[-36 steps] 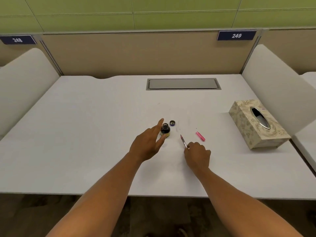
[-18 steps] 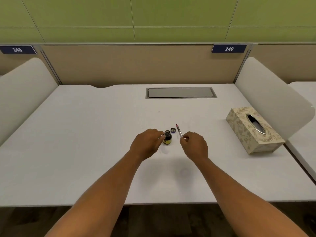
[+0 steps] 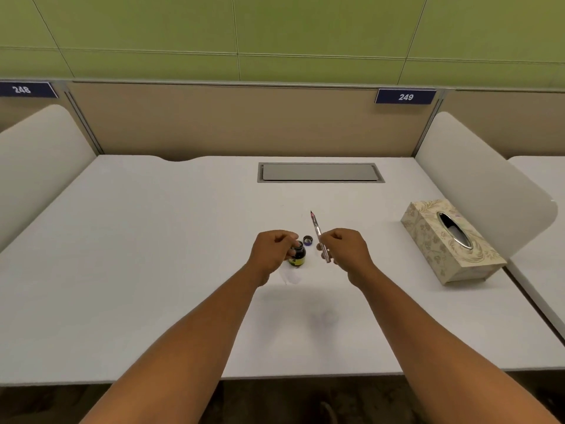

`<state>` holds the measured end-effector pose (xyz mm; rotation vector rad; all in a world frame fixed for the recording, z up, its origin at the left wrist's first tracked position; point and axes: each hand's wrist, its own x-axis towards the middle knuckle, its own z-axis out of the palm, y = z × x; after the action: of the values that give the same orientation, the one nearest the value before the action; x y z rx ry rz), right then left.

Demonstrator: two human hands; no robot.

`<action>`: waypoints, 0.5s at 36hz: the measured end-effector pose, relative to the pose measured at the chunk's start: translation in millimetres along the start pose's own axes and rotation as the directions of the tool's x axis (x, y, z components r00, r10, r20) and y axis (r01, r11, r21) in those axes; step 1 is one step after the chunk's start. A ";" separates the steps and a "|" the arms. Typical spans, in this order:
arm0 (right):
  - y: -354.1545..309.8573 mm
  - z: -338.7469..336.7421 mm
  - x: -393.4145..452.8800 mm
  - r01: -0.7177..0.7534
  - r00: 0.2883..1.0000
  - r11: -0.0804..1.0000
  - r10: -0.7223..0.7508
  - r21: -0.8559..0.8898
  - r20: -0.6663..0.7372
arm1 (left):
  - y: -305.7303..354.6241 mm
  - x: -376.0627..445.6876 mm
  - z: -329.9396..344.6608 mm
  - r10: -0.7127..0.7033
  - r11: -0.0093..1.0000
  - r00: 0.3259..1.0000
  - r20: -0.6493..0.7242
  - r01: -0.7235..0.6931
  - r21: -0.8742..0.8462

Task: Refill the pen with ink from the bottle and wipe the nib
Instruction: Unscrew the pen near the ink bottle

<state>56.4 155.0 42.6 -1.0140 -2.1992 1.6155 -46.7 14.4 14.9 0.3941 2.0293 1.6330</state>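
bottle (image 3: 297,255) was uncapped and pinched by left hand (image 3: 272,254), pen (image 3: 319,237) pinched in right hand (image 3: 344,250), filling and wiping judged undone.

My right hand (image 3: 345,250) is off the desk now; a second ago it lay low on the surface, pinching the pen (image 3: 319,237) close to the tabletop. The pen is raised, tip pointing up and away from me, steeper than half a second back. My left hand (image 3: 270,252) was open with the forefinger stretched past the ink bottle (image 3: 298,255); now it curls around the bottle's left side, fingers closed on it. The pink piece that lay right of the pen a second ago is out of sight, my right hand covering that spot. The view sits lower on the desk.
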 end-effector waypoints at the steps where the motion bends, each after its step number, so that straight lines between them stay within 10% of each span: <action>1: -1.5 -2.3 2.1 -0.017 1.000 0.999 0.016 0.044 0.021 | 2.3 0.5 3.4 -0.032 0.998 0.999 0.032 0.034 -0.058; 18: 6.0 -10.8 18.0 -0.060 0.970 0.991 0.028 0.123 0.242 | -0.7 21.7 33.8 -0.160 0.811 0.965 0.210 0.250 -0.530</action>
<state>51.5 175.6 37.4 -0.8773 -2.1955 1.9658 -46.2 53.3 4.7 0.0788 1.3398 1.8838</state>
